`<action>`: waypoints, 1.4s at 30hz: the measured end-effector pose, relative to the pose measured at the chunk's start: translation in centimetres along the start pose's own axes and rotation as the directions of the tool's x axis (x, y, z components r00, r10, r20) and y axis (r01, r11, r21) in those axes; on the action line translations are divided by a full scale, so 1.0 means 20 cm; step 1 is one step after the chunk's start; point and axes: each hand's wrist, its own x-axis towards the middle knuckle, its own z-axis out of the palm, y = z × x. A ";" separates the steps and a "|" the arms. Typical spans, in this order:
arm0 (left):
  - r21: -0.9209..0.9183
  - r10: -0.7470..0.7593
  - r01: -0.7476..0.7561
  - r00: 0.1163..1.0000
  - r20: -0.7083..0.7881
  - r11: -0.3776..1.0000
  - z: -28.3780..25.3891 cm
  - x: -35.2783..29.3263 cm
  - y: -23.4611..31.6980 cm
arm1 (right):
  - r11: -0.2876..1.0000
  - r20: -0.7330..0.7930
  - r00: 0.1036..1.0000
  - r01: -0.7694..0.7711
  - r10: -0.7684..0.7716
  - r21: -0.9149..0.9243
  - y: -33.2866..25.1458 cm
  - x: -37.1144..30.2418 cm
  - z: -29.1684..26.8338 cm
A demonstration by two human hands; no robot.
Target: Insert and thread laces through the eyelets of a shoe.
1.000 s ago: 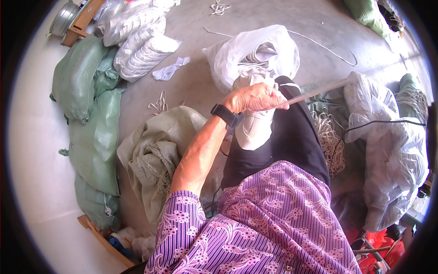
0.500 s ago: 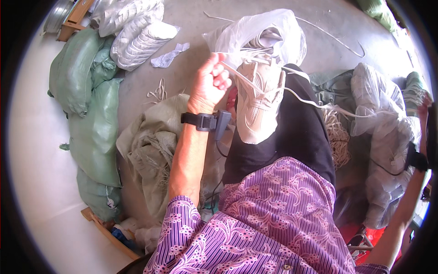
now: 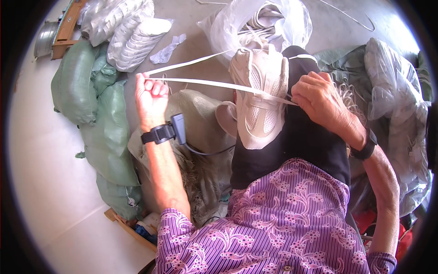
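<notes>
The right hand (image 3: 321,98) covers the spot where the white lace (image 3: 214,84) meets the white shoe (image 3: 260,98), so how the lace is gripped there cannot be told. The far end of the lace disappears inside the closed fingers of the left hand (image 3: 151,98). The shoe's heel and sole are hidden against the black-clad knee (image 3: 296,146) beneath it. The contents of the clear plastic bag (image 3: 260,23) are blurred by the film; they look like more shoes, perhaps. The metal pot (image 3: 43,39) at upper left is cut by the dark fisheye rim.
</notes>
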 end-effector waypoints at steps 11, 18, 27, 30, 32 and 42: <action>0.635 0.119 0.132 0.934 -0.336 0.761 -0.27 0.03 0.04 | 0.999 0.003 1.000 -0.031 0.031 0.019 -0.06 0.02 0.03; 0.342 0.051 0.176 0.824 -0.564 0.923 -0.55 0.11 0.11 | 1.000 0.046 0.998 -0.029 0.030 -0.011 -0.08 0.02 0.03; 0.035 0.046 -0.029 0.674 -0.737 0.999 -0.94 0.06 0.43 | 0.994 -0.008 0.999 -0.050 0.050 -0.095 -0.09 0.03 0.05; 0.054 0.101 -0.087 0.775 -0.624 0.995 -0.97 -0.01 0.47 | 0.990 -0.005 1.000 -0.028 0.027 -0.139 -0.12 0.06 0.06; 0.403 -0.005 0.085 0.981 -0.195 0.911 -0.69 -0.09 0.36 | 0.988 0.015 1.000 -0.011 0.014 -0.154 -0.10 0.07 0.08; 0.832 -0.419 -0.048 0.847 0.328 0.553 0.37 -0.35 -0.04 | 0.984 -0.002 0.998 0.066 -0.067 0.167 -0.28 0.38 -0.03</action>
